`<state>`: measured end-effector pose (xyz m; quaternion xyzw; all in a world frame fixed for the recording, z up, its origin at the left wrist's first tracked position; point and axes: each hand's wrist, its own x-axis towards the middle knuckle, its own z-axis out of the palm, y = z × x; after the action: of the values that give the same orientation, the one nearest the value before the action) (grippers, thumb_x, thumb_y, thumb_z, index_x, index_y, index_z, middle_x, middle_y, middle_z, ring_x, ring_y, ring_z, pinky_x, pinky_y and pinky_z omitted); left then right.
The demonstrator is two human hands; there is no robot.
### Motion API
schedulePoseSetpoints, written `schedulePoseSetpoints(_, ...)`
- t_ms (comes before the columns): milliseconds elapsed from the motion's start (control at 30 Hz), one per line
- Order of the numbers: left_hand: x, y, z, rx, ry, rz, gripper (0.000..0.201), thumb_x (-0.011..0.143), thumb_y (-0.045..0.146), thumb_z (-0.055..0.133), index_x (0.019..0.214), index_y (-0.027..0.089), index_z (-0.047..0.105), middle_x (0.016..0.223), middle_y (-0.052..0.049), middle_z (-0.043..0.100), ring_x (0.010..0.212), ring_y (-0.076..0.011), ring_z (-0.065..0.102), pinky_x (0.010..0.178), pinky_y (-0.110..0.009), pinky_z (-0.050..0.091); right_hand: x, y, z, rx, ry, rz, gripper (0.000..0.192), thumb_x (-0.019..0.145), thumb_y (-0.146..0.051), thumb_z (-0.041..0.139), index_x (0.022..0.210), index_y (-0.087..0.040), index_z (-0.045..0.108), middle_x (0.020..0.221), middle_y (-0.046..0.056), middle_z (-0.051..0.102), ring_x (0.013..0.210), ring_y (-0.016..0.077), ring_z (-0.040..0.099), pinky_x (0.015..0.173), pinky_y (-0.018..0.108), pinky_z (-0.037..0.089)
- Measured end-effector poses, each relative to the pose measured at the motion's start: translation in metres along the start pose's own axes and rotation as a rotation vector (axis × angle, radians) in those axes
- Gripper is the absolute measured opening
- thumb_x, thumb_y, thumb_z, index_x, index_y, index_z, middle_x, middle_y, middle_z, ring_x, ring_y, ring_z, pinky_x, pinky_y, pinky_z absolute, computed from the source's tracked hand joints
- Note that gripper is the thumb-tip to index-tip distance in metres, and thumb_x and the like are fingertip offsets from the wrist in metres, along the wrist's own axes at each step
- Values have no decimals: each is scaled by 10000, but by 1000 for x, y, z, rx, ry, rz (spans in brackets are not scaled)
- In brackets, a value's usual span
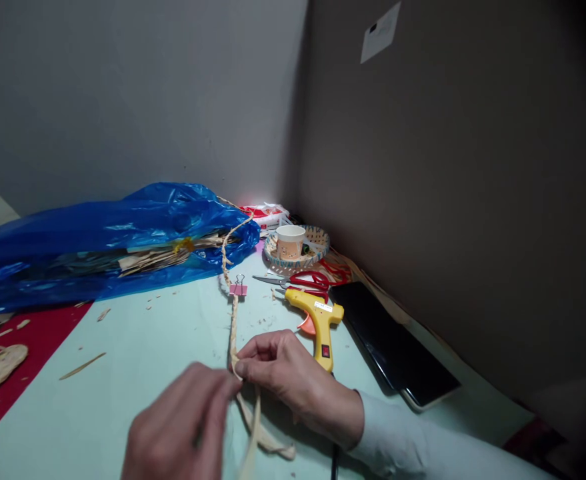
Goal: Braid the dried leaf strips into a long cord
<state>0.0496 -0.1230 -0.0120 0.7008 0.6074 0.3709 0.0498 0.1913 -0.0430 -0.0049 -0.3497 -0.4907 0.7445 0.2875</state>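
Observation:
A thin braid of pale dried fibre runs down the table toward me, with a pink binder clip on it. My right hand pinches the braid's lower end between thumb and fingers. Close against it on the left, my left hand is closed with fingertips at the same spot; it looks slightly blurred, and the strand in its fingers is mostly hidden. Loose flat fibre strands hang below the pinch and curl onto the table.
Right of the braid lie a yellow glue gun, red-handled scissors and a black phone-like slab. Behind them a woven tray holds a paper cup. A blue plastic bag with dried strips lies at back left, near the wall.

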Motion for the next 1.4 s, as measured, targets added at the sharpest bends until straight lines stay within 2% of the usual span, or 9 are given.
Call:
schedulePoseSetpoints(100, 18, -9, -5, -453, -237, -582, 258, 837, 431, 571, 964, 207, 591, 623, 4, 636, 512, -156, 575, 526, -259, 457, -1, -1, -1, 8, -26, 5, 223, 642, -307, 765, 697, -115, 665, 630, 7, 644, 580, 101, 533, 611, 222, 394)
schedulePoseSetpoints(200, 31, -15, -1, -921, -521, -778, 294, 780, 449, 648, 876, 175, 599, 492, 54, 540, 330, -56, 353, 348, -177, 279, -1, -1, -2, -10, -26, -6, 206, 667, -302, 749, 704, -117, 668, 629, 7, 647, 580, 107, 547, 610, 227, 404)
schedulePoseSetpoints(300, 36, -14, 2, -1025, -508, -895, 280, 732, 397, 730, 794, 157, 599, 564, 54, 549, 362, 5, 148, 343, -151, 75, 1, 1, -3, -66, -48, -26, 168, 720, -282, 701, 708, -116, 682, 613, 9, 646, 598, 120, 570, 633, 236, 422)
schedulePoseSetpoints(533, 33, -21, 5, -857, -518, -814, 274, 706, 403, 711, 711, 154, 596, 469, 97, 448, 339, -18, 234, 372, -180, 106, -9, -1, -5, -686, 1, -300, 252, 866, -141, 478, 768, -149, 710, 746, 41, 704, 683, 135, 598, 642, 231, 393)
schedulePoseSetpoints(700, 31, -17, 6, -621, -480, -720, 203, 740, 379, 616, 698, 191, 556, 486, 100, 397, 412, -78, 307, 415, -206, 199, -23, -5, 1, -1112, 64, -402, 219, 870, -127, 464, 693, -162, 587, 664, 21, 634, 599, 124, 514, 585, 252, 322)
schedulePoseSetpoints(967, 23, -4, 5, -110, -424, -455, 304, 862, 384, 390, 600, 230, 399, 568, 42, 423, 571, -154, 398, 534, -262, 274, -31, -4, 3, -1311, 110, -428, 137, 874, -162, 451, 750, -196, 498, 732, 13, 585, 621, 144, 470, 573, 291, 285)
schedulePoseSetpoints(1167, 26, -6, 5, -314, -420, -550, 279, 795, 348, 484, 562, 229, 387, 556, 62, 346, 554, -135, 336, 507, -244, 253, -40, 1, 16, -1356, 94, -303, 41, 805, -170, 524, 825, -205, 525, 842, 41, 621, 732, 201, 558, 434, 263, 203)
schedulePoseSetpoints(1300, 24, -12, 2, -602, -481, -628, 260, 805, 387, 547, 628, 199, 525, 541, 60, 405, 553, -128, 371, 523, -227, 296, -37, 18, 17, -1564, 36, -553, 237, 703, -54, 538, 897, -191, 548, 780, 26, 622, 627, 203, 552, 418, 288, 221)
schedulePoseSetpoints(1400, 20, -16, 1, -752, -491, -706, 287, 805, 445, 594, 677, 188, 594, 552, 44, 459, 563, -128, 401, 549, -224, 343, -31, 34, 12, -1647, 51, -735, 214, 760, -47, 476, 909, -190, 530, 727, 10, 599, 505, 190, 509, 387, 304, 222)
